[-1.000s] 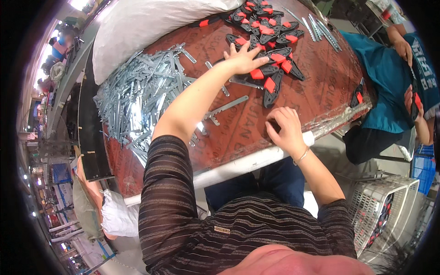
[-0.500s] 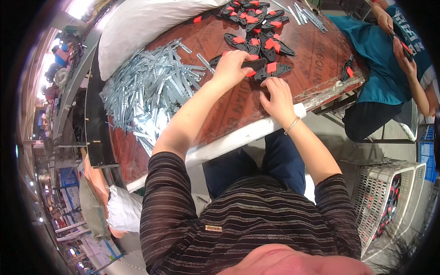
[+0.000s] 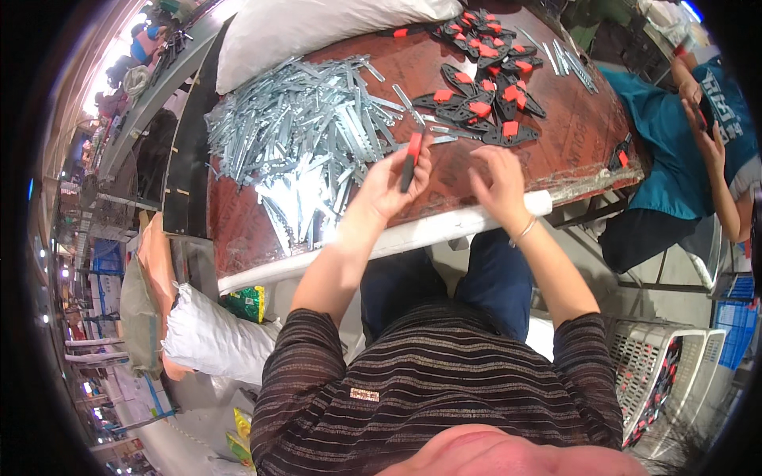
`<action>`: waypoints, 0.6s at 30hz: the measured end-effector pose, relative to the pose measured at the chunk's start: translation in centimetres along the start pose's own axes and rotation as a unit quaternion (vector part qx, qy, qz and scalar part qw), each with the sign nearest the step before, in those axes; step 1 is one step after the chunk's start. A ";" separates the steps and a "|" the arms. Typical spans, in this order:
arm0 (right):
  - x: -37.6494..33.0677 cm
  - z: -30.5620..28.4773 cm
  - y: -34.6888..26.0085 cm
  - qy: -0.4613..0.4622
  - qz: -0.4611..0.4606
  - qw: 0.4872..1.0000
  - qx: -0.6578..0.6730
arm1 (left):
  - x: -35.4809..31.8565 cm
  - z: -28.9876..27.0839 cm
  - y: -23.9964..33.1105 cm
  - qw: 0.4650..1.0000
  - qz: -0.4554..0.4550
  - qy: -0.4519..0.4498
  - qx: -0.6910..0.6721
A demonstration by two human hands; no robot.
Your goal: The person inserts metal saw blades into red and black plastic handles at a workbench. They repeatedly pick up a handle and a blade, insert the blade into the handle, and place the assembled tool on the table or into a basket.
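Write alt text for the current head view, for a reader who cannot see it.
A person's left hand holds a black-and-red part over a reddish-brown table, the right hand loosely bent nearby. Silver metal strips lie heaped on the left, with more black-and-red parts beyond the hands; another person in teal is at the right.

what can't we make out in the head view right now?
Head view:
Black-and-red piece in left hand: far side, hidden by its near side.
Right hand: palm, hidden by its own back.
Metal strips: lower layers, buried under upper ones; glare blurs some.
White sack: cut off by top edge.
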State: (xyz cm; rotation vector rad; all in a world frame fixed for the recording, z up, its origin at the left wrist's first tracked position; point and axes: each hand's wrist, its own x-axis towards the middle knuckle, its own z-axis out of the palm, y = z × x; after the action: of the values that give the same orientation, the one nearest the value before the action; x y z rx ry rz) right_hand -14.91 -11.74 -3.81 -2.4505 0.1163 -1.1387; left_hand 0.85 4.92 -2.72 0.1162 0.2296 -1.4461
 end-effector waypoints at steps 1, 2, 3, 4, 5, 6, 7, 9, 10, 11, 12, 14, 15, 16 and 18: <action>0.5 0.3 -1.7 -0.004 -0.008 0.999 0.035 | -0.2 -0.2 -0.6 0.998 -0.014 -0.024 -0.049; 0.8 0.5 -3.1 -0.013 -0.010 0.998 0.069 | -0.5 -0.3 -1.4 0.998 -0.026 -0.042 -0.047; 1.7 0.9 -4.0 -0.004 -0.012 0.995 0.101 | -0.4 -0.2 -1.5 0.998 -0.018 -0.047 -0.040; 2.3 1.0 -4.5 0.001 -0.010 0.991 0.131 | -0.3 -0.4 -1.7 0.998 -0.012 -0.052 -0.038; 2.6 1.2 -4.4 -0.015 0.015 0.986 0.167 | -0.2 -0.5 -1.7 0.995 -0.027 -0.085 -0.049; 2.7 1.3 -4.3 -0.019 0.048 0.976 0.210 | -0.5 -0.6 -1.8 0.993 -0.052 -0.088 -0.061; 2.7 1.5 -3.9 -0.039 0.115 0.949 0.291 | -0.7 -0.3 -1.9 0.991 -0.079 -0.091 -0.062; 3.0 1.2 -3.1 -0.081 0.202 0.893 0.393 | -0.5 -0.4 -1.9 0.988 -0.116 -0.087 -0.057; 3.3 0.9 -2.9 -0.129 0.221 0.879 0.403 | -0.3 -1.0 -1.7 0.988 -0.123 -0.078 -0.054; 3.7 0.6 -2.8 -0.176 0.239 0.861 0.412 | -0.1 -1.4 -1.6 0.988 -0.131 -0.069 -0.050; 3.9 0.4 -2.8 -0.223 0.256 0.841 0.421 | -0.1 -1.7 -1.4 0.989 -0.124 -0.071 -0.032; 4.0 0.5 -2.7 -0.194 0.265 0.845 0.423 | 0.3 -1.9 -1.4 0.990 -0.116 -0.077 0.003; 4.1 0.7 -2.5 -0.165 0.261 0.839 0.449 | 0.4 -1.9 -1.3 0.988 -0.083 -0.084 0.100; 4.1 0.8 -2.4 -0.136 0.259 0.831 0.473 | 0.3 -1.4 -1.4 0.984 -0.068 -0.072 0.146; 4.2 0.4 -1.7 -0.144 0.306 0.798 0.499 | 0.0 -0.8 -1.3 0.970 -0.039 -0.048 0.236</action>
State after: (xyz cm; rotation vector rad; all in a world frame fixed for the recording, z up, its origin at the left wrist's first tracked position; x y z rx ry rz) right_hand -12.03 -11.10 -0.29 -1.4107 0.1480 -0.3394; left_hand -0.52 4.94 -3.43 0.4276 -0.1962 -1.5577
